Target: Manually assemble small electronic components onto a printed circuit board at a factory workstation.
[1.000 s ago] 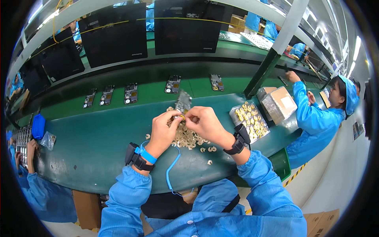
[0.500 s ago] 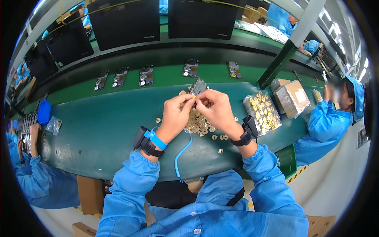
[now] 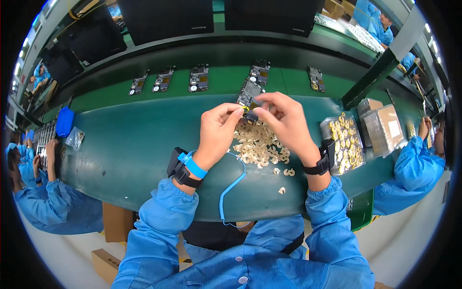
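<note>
Change since the earlier frames: both hands have risen from just over the heap of parts to a point above its far edge, and the circuit board is now lifted clear between them.

Left hand (image 3: 217, 129): grip closed, thumb and forefinger pinched on a small yellow ring-shaped part (image 3: 246, 109) pressed against the board's near edge. Blue wrist strap (image 3: 192, 164) with a coiled blue cord (image 3: 230, 185) trailing down to the worktop's near edge.

Right hand (image 3: 285, 121): grip closed on the small dark circuit board (image 3: 249, 94), fingertips on its right side, holding it tilted above the worktop. Black band (image 3: 321, 164) on the wrist.

Worktop (image 3: 130, 144): dark green, curved by the lens.

Heap of pale ring-shaped parts (image 3: 260, 144): lying on the worktop directly under the hands, a few strays near the right wrist.

Clear tray of gold-coloured parts (image 3: 347, 142): right of the heap, just beside the right wrist.

Cardboard boxes (image 3: 382, 126): right of the tray.

Row of circuit boards (image 3: 198, 78): on the lighter green belt beyond the worktop, well apart from the hands.

Blue pouch (image 3: 64, 121) and clear bag (image 3: 75, 138): far left of the worktop.

Other workers in blue coats: one at the left edge, one at the right edge.
</note>
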The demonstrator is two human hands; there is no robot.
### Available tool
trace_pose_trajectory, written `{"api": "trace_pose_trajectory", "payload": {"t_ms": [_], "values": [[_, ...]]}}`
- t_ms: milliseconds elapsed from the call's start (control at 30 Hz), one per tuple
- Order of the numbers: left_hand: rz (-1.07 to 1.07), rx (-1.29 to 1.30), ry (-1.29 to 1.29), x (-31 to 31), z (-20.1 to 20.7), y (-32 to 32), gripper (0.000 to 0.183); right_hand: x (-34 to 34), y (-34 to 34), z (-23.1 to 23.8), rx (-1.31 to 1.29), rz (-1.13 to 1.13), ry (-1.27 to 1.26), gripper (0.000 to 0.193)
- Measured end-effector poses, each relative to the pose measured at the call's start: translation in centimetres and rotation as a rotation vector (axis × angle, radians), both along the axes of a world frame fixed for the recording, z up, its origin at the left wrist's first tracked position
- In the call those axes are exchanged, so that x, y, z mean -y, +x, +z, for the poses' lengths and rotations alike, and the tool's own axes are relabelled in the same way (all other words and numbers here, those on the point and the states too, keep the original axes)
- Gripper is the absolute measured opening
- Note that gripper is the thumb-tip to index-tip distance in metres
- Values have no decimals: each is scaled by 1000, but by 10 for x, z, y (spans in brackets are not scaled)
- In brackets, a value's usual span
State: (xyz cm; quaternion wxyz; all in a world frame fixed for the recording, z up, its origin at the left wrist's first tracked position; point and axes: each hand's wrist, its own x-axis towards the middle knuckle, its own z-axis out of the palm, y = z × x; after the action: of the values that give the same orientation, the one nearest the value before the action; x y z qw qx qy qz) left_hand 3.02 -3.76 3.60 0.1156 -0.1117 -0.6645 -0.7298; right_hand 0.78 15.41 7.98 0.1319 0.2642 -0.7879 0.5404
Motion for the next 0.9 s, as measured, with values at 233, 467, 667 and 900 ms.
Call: {"api": "trace_pose_trajectory", "payload": {"t_ms": [233,467,667,900], "values": [[-132,67,101,-8,11,7,21,-6,-6,-16,-343,25,54,12],[-118,117,55,-6,8,7,22,-7,-8,-20,-570,52,166,16],[-79,57,91,-11,10,11,16,-8,-7,-18,-285,79,-13,15],[-61,-18,3,-12,6,12,16,-7,-1,-14,-54,45,13,10]]}}
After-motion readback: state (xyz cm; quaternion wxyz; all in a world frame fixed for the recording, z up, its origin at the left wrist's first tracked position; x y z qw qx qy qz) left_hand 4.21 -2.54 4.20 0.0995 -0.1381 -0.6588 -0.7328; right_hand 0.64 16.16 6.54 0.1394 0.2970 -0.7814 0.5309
